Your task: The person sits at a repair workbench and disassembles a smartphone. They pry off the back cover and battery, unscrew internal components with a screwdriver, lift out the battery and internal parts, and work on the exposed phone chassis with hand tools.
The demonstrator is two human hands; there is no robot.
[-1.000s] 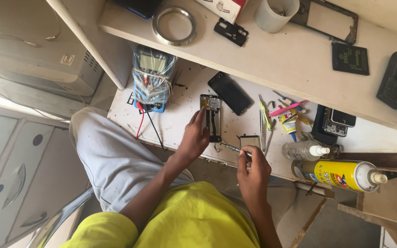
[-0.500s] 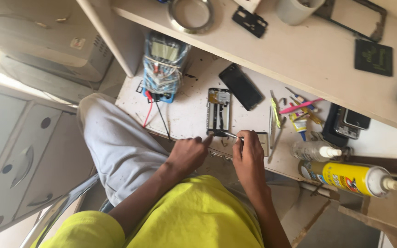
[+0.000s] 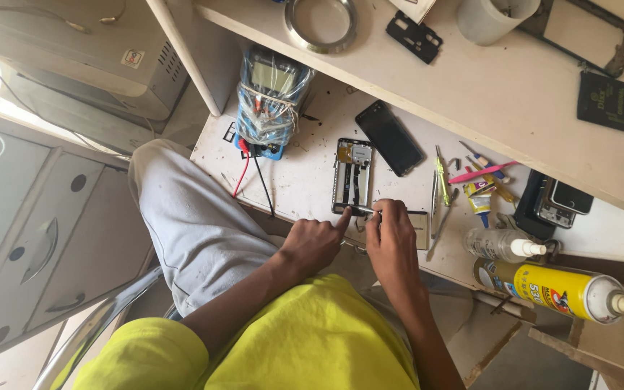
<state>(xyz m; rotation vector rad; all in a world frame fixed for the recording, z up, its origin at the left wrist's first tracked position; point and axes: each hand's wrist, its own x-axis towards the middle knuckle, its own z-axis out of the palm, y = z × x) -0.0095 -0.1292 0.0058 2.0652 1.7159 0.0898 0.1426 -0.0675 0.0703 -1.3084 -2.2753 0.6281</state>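
Observation:
An opened phone [image 3: 353, 175] with its back off lies on the white workbench [image 3: 305, 166]. My left hand [image 3: 313, 244] rests at the bench's near edge, its index finger touching the phone's lower end. My right hand [image 3: 391, 235] holds a thin metal tool [image 3: 365, 210] whose tip meets the phone's bottom edge. A small flat grey part [image 3: 418, 230] lies under my right hand's fingers.
A wrapped multimeter [image 3: 271, 97] with red and black leads stands left of the phone, a dark phone [image 3: 390, 137] to its right. Tweezers, pens and a yellow spray can [image 3: 557, 289] lie at right. The shelf above [image 3: 471, 79] carries a metal ring, a cup and frames.
My left hand let go of the opened phone, drew back to the bench edge and now points a finger at its lower end. My right hand moved its tool to the phone's bottom.

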